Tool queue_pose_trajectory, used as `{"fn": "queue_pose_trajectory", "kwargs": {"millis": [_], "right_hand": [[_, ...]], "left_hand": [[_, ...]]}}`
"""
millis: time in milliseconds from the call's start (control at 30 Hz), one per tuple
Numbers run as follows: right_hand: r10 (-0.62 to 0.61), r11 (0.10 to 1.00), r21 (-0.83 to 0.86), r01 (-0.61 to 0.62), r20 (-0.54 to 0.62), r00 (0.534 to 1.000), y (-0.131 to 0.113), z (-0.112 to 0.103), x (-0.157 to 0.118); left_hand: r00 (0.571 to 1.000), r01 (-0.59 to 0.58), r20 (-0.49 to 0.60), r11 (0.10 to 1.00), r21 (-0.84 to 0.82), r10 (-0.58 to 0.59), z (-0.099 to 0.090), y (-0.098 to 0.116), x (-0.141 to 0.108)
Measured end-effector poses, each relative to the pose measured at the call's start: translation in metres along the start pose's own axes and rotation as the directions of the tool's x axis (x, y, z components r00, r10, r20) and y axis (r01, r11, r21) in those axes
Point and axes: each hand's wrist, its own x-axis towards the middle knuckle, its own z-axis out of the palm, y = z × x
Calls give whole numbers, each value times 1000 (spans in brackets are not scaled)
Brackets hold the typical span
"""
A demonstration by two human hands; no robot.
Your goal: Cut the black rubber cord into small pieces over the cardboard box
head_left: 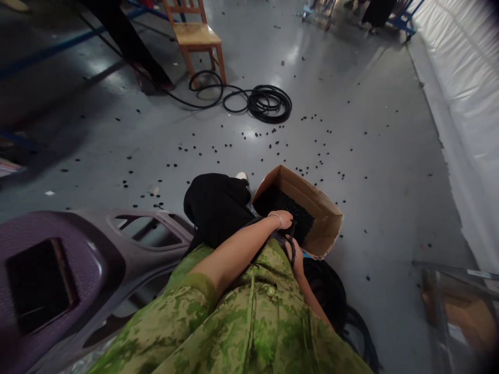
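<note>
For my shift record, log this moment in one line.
Left hand: near thin curved black strand | Right hand: holding strand | Open brown cardboard box: small black pieces inside | Grey floor: black bits scattered

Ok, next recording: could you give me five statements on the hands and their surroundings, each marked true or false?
1. The right hand holds a thin black strand. True.
2. A bracelet is on the right wrist. False: the bracelet is on the wrist of the left hand.
3. The cardboard box is closed. False: it is open, with dark contents inside.
4. A coil of black hose lies on the floor. True.
5. The wooden chair lies overturned. False: the wooden chair stands upright.
</note>
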Motion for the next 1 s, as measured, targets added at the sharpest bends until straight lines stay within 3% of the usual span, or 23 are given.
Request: {"fn": "queue_pose_trajectory", "kwargs": {"millis": [300, 1000], "right_hand": [[-62, 996, -64, 59, -48, 997, 7, 1, 2], [-41, 983, -183, 25, -87, 995, 27, 8, 6]], "left_hand": [[999, 34, 13, 999, -23, -34, -4, 3, -4], [1000, 1, 28, 1000, 24, -1, -1, 1, 0]]}}
